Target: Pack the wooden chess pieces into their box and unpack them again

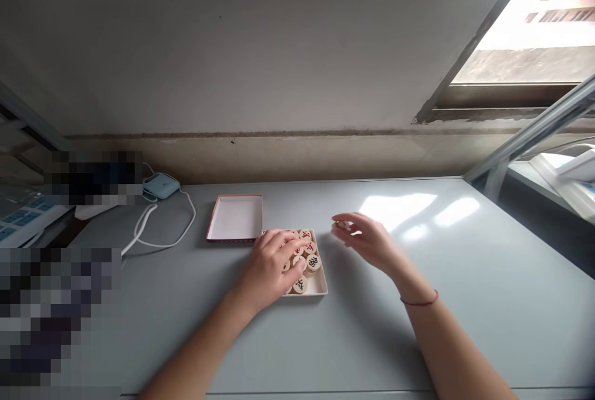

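Observation:
An open shallow box (320, 288) on the desk holds round Chinese chess pieces (313, 263) with red or black characters. Over the left part of this box lies my left hand (277, 262), fingers spread on top of the pieces and hiding several of them; I see nothing gripped in it. To the right of the box, raised above the desk, my right hand (365, 235) pinches a Chinese chess piece (343, 225) between thumb and fingers. The fingers cover much of that piece, so its character cannot be read.
The box lid (239, 217) lies inside up behind my left hand. A white cable (191, 214) and a light blue device (161, 186) are at the back left. The grey desk (465, 301) meets a wall (288, 164) behind; a window (530, 46) is at right.

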### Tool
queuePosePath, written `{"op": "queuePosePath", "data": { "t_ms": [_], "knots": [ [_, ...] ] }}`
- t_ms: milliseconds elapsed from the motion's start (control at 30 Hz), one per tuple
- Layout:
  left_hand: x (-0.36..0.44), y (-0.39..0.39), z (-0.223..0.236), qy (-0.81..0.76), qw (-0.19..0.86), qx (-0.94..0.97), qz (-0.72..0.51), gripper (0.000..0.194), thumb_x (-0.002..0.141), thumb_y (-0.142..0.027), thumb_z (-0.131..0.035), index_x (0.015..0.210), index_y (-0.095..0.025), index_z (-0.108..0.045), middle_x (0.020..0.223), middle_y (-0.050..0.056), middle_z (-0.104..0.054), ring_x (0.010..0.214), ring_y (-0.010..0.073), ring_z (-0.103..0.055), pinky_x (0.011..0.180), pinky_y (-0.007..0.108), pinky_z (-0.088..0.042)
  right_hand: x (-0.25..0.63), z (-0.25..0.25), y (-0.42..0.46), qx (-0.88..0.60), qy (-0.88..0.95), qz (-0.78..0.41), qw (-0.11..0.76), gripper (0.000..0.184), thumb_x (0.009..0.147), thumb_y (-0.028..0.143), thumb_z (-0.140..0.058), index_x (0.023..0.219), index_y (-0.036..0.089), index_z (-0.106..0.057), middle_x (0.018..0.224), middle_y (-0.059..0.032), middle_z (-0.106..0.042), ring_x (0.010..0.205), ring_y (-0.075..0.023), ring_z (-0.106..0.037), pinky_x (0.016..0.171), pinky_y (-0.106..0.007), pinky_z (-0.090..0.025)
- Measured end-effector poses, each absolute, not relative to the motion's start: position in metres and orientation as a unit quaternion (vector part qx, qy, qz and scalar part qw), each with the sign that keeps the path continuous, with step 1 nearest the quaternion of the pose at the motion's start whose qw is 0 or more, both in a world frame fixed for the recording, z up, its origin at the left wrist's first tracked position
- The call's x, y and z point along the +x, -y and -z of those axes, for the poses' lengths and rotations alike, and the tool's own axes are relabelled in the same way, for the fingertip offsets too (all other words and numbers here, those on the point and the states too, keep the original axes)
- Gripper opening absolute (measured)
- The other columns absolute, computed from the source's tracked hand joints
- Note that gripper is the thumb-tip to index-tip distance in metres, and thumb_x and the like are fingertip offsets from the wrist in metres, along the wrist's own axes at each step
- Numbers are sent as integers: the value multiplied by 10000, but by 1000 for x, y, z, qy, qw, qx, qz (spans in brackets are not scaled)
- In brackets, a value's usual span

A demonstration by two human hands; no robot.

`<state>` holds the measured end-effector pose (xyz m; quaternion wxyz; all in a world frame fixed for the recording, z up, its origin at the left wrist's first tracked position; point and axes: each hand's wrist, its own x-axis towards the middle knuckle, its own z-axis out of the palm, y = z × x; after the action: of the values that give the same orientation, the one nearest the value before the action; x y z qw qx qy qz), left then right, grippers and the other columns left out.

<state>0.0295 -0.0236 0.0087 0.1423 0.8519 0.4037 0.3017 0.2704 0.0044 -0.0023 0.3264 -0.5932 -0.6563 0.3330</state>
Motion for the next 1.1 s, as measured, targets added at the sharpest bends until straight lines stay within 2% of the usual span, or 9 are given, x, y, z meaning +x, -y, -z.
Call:
{"op": "queuePosePath", "data": {
  "t_ms": [67,133,333,500,633,733,900,1100],
  "knots": [
    [32,25,-7,-414,155,842,-310,367,846,-236,-618,1211,-232,-576,1105,63,-647,1059,238,-563,920,423,-485,251,-8,5,-511,639,-467,335,373,805,489,-631,1031,194,-664,881,-67,-665,668,-157,-622,605,-316,-556],
    [34,26,-7,-411,172,836,-319,433,844,-267,-645,1262,-240,-532,1150,66,-637,1087,239,-565,936,428,-481,235,-15,13,-450,624,-543,337,387,797,485,-655,1050,193,-666,877,-56,-665,675,-140,-609,609,-294,-553],
    [37,28,-9,-391,210,823,-354,303,905,-235,-569,1206,-272,-561,1109,48,-642,1063,201,-595,921,370,-500,222,-16,21,-406,585,-609,350,360,782,466,-690,1012,189,-691,783,-24,-638,659,-120,-572,619,-276,-528],
    [38,30,-11,-404,228,813,-352,284,820,-102,-568,1067,-240,-600,1061,37,-616,1043,184,-592,888,313,-503,226,-17,18,-418,565,-613,363,382,775,467,-695,1023,178,-664,800,-29,-648,651,-119,-581,615,-277,-523],
    [37,31,-14,-409,235,813,-341,145,799,-111,-545,899,-212,-567,949,20,-610,874,154,-599,762,273,-497,232,-21,14,-473,534,-572,406,390,751,495,-703,962,175,-633,807,-31,-653,552,-94,-549,563,-277,-510],
    [38,33,-14,-392,237,833,-311,114,767,-107,-566,807,-208,-531,885,-3,-614,794,142,-570,764,289,-463,236,-24,13,-517,507,-547,420,414,711,504,-727,945,175,-636,813,-32,-644,594,-115,-578,614,-304,-528],
    [42,37,-13,-351,207,874,-266,129,738,-157,-649,748,-200,-528,857,-18,-660,812,160,-561,824,337,-398,236,-27,14,-537,472,-560,418,415,739,460,-702,1038,184,-626,763,-19,-624,694,-154,-622,736,-352,-546],
    [42,37,-13,-342,175,895,-227,73,750,-169,-646,767,-203,-583,845,-11,-677,817,171,-553,802,335,-378,235,-33,17,-526,478,-571,410,324,761,409,-661,994,185,-634,708,4,-597,648,-130,-593,700,-329,-549]
  ]
}}
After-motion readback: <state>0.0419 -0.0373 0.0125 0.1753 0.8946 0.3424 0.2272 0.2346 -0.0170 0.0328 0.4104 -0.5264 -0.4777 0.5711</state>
